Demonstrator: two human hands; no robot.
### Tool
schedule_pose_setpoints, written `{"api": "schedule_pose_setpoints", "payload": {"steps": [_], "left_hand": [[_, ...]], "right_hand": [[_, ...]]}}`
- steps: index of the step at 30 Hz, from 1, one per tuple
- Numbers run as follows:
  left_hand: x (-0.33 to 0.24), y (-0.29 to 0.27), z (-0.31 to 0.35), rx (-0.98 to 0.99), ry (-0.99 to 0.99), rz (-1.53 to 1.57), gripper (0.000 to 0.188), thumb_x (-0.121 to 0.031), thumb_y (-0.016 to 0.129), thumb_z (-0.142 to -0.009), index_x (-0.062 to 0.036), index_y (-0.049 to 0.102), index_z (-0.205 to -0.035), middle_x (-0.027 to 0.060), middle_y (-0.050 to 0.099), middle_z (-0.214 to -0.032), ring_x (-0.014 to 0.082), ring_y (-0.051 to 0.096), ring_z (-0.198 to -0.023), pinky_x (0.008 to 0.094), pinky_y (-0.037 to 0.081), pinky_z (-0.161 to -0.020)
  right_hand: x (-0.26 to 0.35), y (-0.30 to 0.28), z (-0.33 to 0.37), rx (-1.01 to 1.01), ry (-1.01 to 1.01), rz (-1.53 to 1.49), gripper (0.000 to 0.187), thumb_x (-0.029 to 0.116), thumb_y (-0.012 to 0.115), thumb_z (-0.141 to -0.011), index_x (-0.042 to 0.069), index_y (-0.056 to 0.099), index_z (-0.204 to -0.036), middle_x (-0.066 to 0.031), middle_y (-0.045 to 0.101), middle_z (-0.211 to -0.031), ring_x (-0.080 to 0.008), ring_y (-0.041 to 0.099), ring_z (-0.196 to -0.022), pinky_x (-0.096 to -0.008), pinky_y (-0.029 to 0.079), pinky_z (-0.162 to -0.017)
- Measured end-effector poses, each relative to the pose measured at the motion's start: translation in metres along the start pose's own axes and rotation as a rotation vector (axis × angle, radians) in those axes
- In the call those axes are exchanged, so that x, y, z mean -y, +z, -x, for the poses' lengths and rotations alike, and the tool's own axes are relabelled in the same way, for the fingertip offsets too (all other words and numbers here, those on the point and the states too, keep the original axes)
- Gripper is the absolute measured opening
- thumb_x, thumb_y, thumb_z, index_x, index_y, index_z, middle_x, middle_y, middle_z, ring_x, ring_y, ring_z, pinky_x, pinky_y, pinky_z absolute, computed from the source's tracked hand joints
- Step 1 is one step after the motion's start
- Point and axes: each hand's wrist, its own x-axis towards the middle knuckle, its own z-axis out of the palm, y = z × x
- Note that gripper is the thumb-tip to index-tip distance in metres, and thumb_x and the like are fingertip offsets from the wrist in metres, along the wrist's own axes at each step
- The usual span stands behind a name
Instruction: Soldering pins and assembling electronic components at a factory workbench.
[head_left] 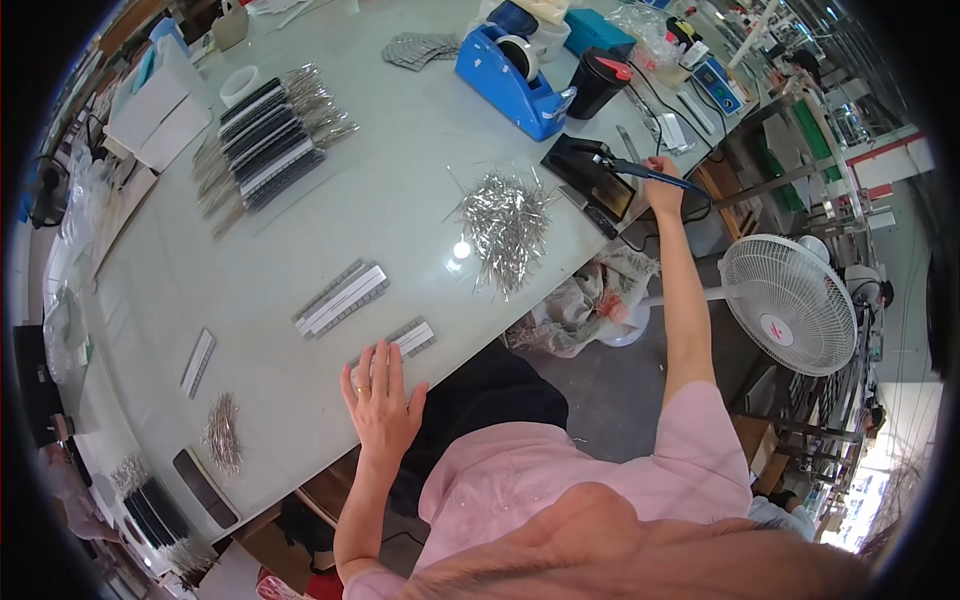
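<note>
My left hand (382, 415) lies at the table's front edge, fingers stretched out and resting on a grey-and-white flat strip (412, 338). Farther right, my right hand (662, 188) is closed around a dark soldering iron (640, 172) with a cable. The iron's tip end reaches over an open black tray (575, 160) with a brownish inside. Beyond my left hand lie similar strips (342, 300) side by side, and a single strip (198, 362) is off to the left. A loose heap of thin silvery wire pieces (505, 230) spreads between my hands.
A blue tape dispenser (512, 85) and a black cup (600, 85) stand at the back right. Rows of dark strips with wires (268, 140) lie at the far left. A smaller wire pile (222, 432) and a phone (205, 488) are nearer. A white fan (790, 305) stands right.
</note>
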Motion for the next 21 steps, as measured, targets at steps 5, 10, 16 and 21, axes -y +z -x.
{"api": "schedule_pose_setpoints", "payload": {"steps": [5,10,16,21], "left_hand": [[0.003,-0.004,0.013,0.033,-0.061,-0.051,0.068,-0.036,0.072,-0.083,-0.0047,0.053,-0.140,0.0091,0.050,-0.145,0.0276,0.045,-0.134,0.0568,0.029,-0.112],[-0.001,-0.006,0.010,0.032,-0.068,0.060,0.068,-0.027,0.075,-0.079,-0.0068,0.053,-0.140,0.0071,0.050,-0.146,0.0249,0.045,-0.136,0.0564,0.024,-0.114],[0.004,0.001,0.008,0.011,0.031,0.088,0.069,-0.035,0.075,-0.080,-0.0071,0.054,-0.140,0.0064,0.050,-0.147,0.0233,0.046,-0.137,0.0535,0.023,-0.114],[0.003,0.003,0.013,-0.023,-0.001,0.089,0.067,-0.037,0.074,-0.082,-0.0086,0.054,-0.139,0.0061,0.050,-0.147,0.0234,0.046,-0.137,0.0530,0.024,-0.115]], "right_hand": [[0.064,-0.009,0.044,0.203,0.032,0.269,0.027,0.033,0.063,-0.091,0.007,0.070,-0.094,-0.0136,0.071,-0.089,-0.0372,0.067,-0.086,-0.0444,0.052,-0.074],[0.111,-0.033,0.118,0.147,-0.192,0.030,0.019,0.029,0.070,-0.088,0.011,0.068,-0.093,-0.0092,0.069,-0.085,-0.0318,0.066,-0.082,-0.0423,0.049,-0.071],[0.089,-0.016,0.107,0.350,-0.100,-0.118,0.031,0.025,0.074,-0.085,0.006,0.069,-0.109,-0.0086,0.068,-0.081,-0.0237,0.065,-0.075,-0.0359,0.050,-0.071],[0.090,-0.008,0.104,0.398,-0.056,-0.068,0.029,0.026,0.075,-0.085,0.005,0.069,-0.105,-0.0077,0.067,-0.078,-0.0215,0.064,-0.071,-0.0340,0.049,-0.069]]}}
